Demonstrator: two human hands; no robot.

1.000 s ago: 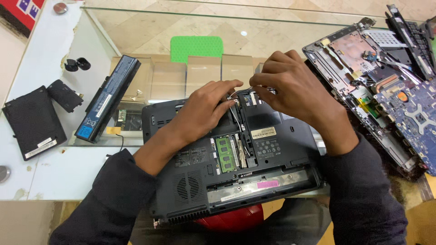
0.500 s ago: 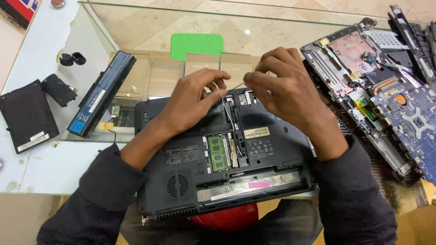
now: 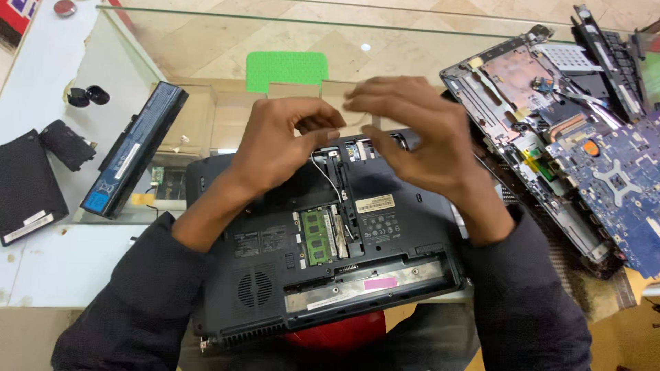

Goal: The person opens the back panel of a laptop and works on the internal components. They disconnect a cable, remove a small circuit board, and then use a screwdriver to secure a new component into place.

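Observation:
A black laptop (image 3: 385, 227) lies upside down in front of me with its bottom cover off. A green memory module (image 3: 317, 235) and thin white and black wires (image 3: 331, 184) show in the open bay. My left hand (image 3: 282, 141) hovers over the laptop's back edge, fingers curled toward the thumb. My right hand (image 3: 419, 134) is beside it, blurred, its fingertips nearly meeting the left's. Whether anything small sits between the fingers cannot be seen.
A long black battery (image 3: 134, 158) lies at the left on the glass counter (image 3: 206, 41). Further left are a flat black cover (image 3: 27, 189) and small black parts (image 3: 88, 95). A stripped laptop chassis with a blue circuit board (image 3: 605, 172) fills the right side.
Both hands have lifted off the wires in the laptop's bay and come together above its back edge. The view has shifted slightly.

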